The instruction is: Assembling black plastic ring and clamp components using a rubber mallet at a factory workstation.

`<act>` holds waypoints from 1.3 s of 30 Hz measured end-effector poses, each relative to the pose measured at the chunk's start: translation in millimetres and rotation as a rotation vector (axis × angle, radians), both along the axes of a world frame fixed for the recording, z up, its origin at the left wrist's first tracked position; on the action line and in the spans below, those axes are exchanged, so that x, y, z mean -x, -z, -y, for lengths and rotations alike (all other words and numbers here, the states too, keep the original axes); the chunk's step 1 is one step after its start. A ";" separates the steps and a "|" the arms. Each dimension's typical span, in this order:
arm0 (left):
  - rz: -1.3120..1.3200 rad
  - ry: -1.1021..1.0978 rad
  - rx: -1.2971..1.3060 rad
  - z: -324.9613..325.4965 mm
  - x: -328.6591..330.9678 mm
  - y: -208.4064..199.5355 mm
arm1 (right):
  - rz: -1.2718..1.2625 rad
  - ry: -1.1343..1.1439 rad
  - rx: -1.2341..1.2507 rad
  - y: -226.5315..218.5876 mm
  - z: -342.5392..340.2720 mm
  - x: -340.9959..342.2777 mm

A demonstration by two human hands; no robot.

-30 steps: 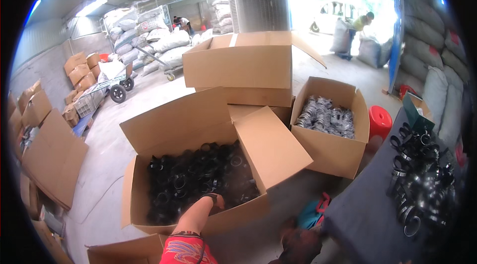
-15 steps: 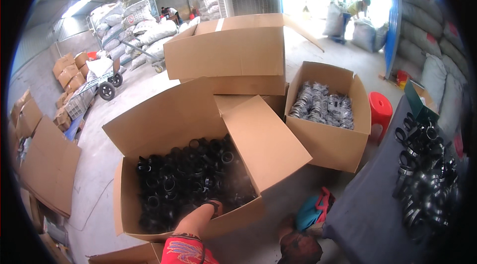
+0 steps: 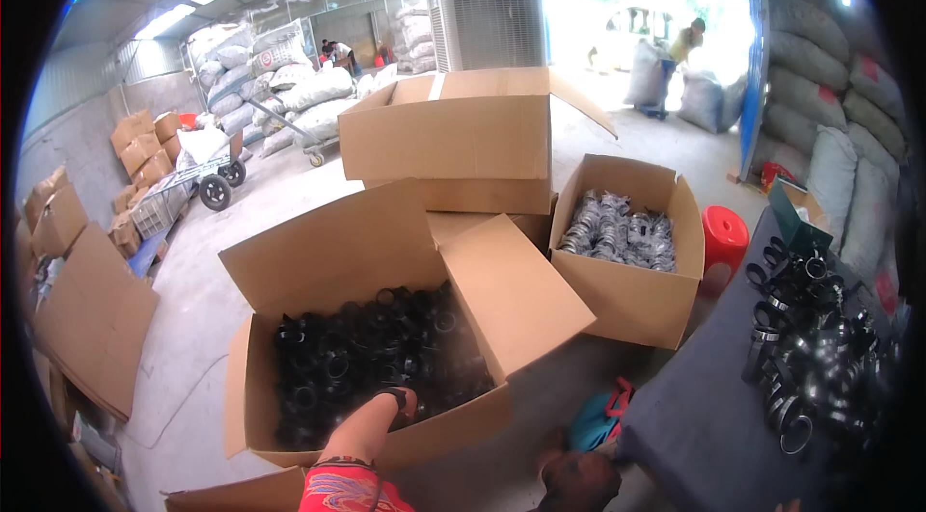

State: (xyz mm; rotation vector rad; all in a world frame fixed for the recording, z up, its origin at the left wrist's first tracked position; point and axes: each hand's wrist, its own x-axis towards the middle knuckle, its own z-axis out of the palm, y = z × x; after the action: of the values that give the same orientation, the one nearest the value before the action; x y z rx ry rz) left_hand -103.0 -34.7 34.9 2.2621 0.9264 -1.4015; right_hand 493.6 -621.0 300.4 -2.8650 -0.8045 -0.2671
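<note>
The left hand (image 3: 408, 406) is at the near side of a big box (image 3: 444, 437) with black rings (image 3: 371, 348) inside.
I can't tell if it holds one. Just a bit of the right hand (image 3: 788, 506) shows, well apart, its grip hidden, near a dark table (image 3: 675, 425) with a shiny heap of rings (image 3: 805, 358).

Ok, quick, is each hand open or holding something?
Left hand: by the black rings in the cardboard box; can't tell if open or holding.
Right hand: just a sliver at the bottom edge; can't tell.
</note>
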 end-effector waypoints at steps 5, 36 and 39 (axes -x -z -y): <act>0.515 -0.692 -0.480 29.1 -8.2 -96.8 | 0.035 -0.048 -0.012 5.6 12.8 -5.4; 1.471 -0.684 1.259 326.4 -347.0 -242.0 | -1.292 -0.325 -1.077 -20.7 -88.1 115.8; 1.417 -0.481 1.033 368.4 -352.1 -236.0 | -1.299 -0.225 -1.294 -11.7 -86.4 118.7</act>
State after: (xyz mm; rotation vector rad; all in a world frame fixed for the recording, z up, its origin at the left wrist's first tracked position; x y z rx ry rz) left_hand 249.1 -403.1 270.9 1.4136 0.0993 0.1609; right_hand 374.9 -534.5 312.0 -1.2225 -0.3553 0.7458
